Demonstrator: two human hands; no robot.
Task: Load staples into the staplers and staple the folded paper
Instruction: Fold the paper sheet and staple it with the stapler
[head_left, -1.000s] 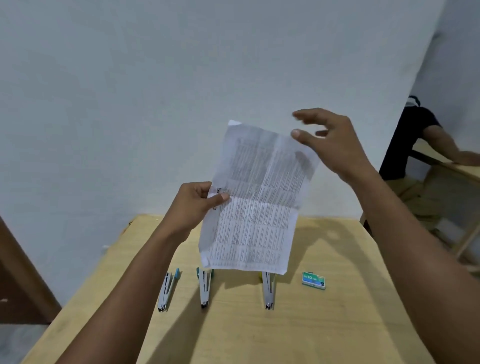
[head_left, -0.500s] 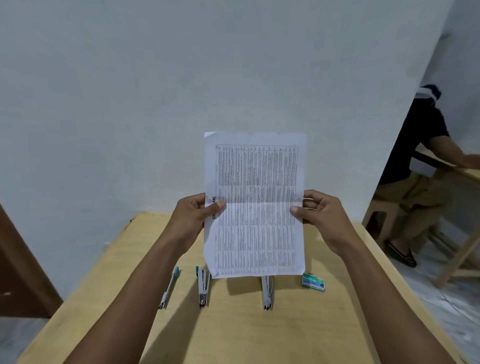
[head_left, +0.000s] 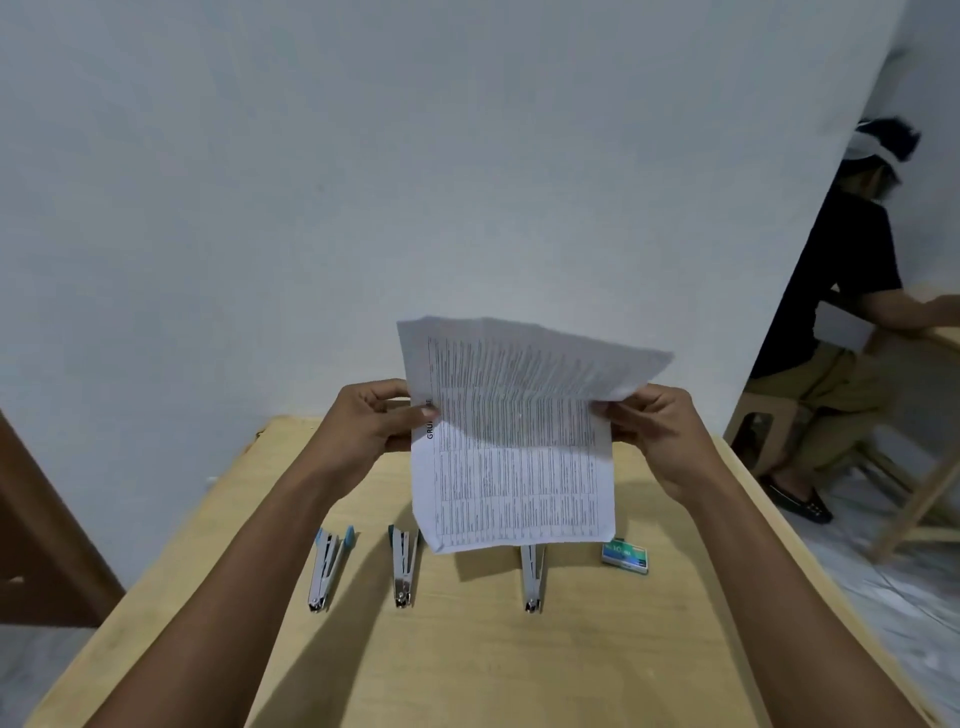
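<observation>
- The desk (head_left: 675, 649) lies below the held sheet.
- The paper (head_left: 519, 467) hangs above it, long axis upright, with its top half tipped toward the person over a crosswise crease.
- The left grip (head_left: 374, 421) and right grip (head_left: 660, 431) each pinch a side edge at that crease, level with each other.
- Three staplers (head_left: 404, 569) lie beneath the sheet.
- The staple box (head_left: 625, 556) lies nearer the right grip.

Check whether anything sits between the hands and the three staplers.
Only the printed sheet itself: left hand and right hand pinch its sides, and its lower edge hides the far end of the right stapler. The left stapler and middle stapler lie in plain view.
</observation>
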